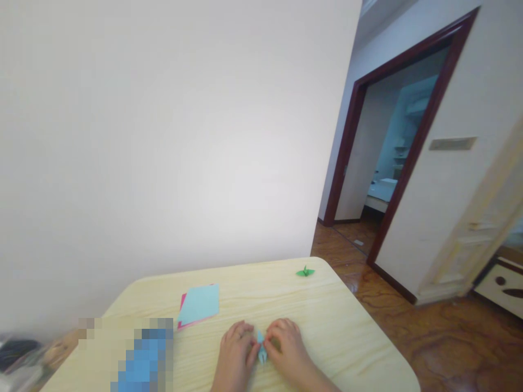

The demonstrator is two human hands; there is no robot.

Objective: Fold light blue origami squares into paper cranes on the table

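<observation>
Head view: the only view, over a pale wood-grain counter (347, 337).
Folded light-blue paper (262, 354): low in the frame, just right of centre, between the two hands; a narrow shape with its point away from the person.
Left hand (237, 347): grip drawn nearly closed, thumb and fingertips on the paper's left edge.
Right hand (285, 344): grip pinched in, thumb and forefinger on the right edge, other fingers curled.
Step in hand: seemingly working a small fold; the piece is too small here to read which crease.
Next move: calls, I judge, for light, even fingertip pressure, both edges kept aligned.
Light-blue sheet (200, 304): flat, left of the hands, over a pink sheet (183, 301) showing at its edges.
Green folded paper (305, 271): near the counter's far right corner, apart from both hands.
Blurred blue patch (143, 362): lower left, unreadable.
</observation>
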